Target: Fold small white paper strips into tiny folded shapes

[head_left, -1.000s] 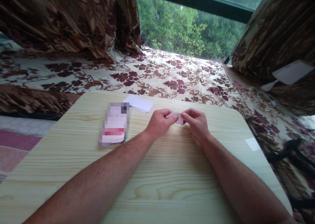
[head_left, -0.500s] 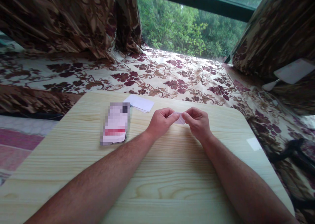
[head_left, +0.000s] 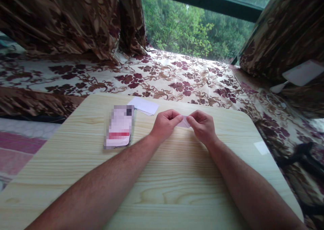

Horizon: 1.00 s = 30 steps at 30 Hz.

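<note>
My left hand and my right hand meet near the far middle of a light wooden table. Both pinch a small folded piece of white paper between thumb and fingers, just above the tabletop. Most of the paper is hidden by the fingers. Both forearms rest across the table toward me.
A phone lies flat left of my left hand. A small stack of white paper sheets sits at the table's far edge. Beyond are a floral cloth, curtains and a window.
The hands have stayed in place on the folded paper, with only slight shifts of the fingertips. Nothing else has moved.
</note>
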### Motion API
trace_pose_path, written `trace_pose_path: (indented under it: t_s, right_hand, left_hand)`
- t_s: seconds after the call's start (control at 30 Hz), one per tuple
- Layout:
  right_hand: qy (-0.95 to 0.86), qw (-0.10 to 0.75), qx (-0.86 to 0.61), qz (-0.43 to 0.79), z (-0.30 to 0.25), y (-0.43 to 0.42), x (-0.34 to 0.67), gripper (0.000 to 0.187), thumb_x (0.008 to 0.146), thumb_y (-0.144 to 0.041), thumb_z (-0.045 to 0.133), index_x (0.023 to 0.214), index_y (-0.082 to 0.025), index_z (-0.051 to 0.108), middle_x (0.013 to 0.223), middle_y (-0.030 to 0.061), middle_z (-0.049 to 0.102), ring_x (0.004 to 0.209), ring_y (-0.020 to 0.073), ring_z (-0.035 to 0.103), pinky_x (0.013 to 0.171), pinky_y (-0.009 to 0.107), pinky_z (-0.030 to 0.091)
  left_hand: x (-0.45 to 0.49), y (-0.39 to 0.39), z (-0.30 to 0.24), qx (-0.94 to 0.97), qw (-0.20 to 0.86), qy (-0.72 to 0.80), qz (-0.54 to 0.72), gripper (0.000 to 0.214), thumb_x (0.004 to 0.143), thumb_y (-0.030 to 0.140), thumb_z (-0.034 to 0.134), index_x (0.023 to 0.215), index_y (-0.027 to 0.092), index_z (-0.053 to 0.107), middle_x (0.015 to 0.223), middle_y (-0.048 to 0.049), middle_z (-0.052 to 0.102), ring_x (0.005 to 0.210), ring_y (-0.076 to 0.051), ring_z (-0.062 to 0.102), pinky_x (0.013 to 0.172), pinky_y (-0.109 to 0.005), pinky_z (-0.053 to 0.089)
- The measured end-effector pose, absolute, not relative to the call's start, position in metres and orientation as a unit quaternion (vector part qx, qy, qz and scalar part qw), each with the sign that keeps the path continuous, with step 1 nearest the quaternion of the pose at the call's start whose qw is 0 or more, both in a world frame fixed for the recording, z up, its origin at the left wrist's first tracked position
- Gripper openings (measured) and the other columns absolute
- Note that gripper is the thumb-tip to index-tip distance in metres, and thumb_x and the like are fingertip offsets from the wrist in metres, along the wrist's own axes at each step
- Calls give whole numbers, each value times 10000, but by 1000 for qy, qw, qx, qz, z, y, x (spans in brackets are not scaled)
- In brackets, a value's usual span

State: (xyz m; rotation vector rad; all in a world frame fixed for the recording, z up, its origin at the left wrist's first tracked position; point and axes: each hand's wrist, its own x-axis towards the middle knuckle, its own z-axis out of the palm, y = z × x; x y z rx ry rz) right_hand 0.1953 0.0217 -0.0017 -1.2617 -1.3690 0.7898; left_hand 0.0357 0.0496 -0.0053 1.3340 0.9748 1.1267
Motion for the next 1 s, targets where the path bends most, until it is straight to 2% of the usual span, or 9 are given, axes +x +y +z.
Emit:
trace_pose_path:
  t_s: [0.17, 0.37, 0.57, 1.0]
  right_hand:
    - [-572, 532, -525, 340, 1, 21, 195, 209, 804, -296, 671, 653, -169, 602, 560, -30, 530, 507, 92, 429, 480, 241, 326]
    - [-563, 517, -527, 372, -1, 23, 194, 233, 797, -354, 684, 678, -165, 618, 571, -23, 558, 518, 99, 465, 495, 241, 343]
    - [-580, 509, -529, 353, -3, 21, 194, 259, 808, -351, 674, 642, -169, 592, 542, -39, 483, 497, 86, 385, 471, 244, 278]
    - [-580, 489, -536, 371, -7, 22, 191, 284, 800, -352, 667, 613, -181, 537, 535, -49, 440, 496, 84, 347, 468, 248, 248]
  left_hand:
    - [36, 50, -7, 560, 538, 409, 479, 258, 739, 398, 722, 690, 152, 662, 624, 16, 573, 584, -97, 473, 561, -232, 373]
    - [35, 50, -9, 556, 535, 411, 485, 259, 748, 396, 719, 688, 151, 658, 616, 19, 556, 584, -95, 453, 556, -230, 356]
    - [35, 49, -6, 560, 532, 415, 481, 271, 722, 401, 739, 668, 152, 647, 603, 24, 542, 572, -93, 439, 541, -227, 350]
    - [35, 49, -6, 565, 508, 426, 492, 253, 737, 385, 718, 659, 156, 646, 586, 33, 532, 565, -93, 428, 546, -232, 350]
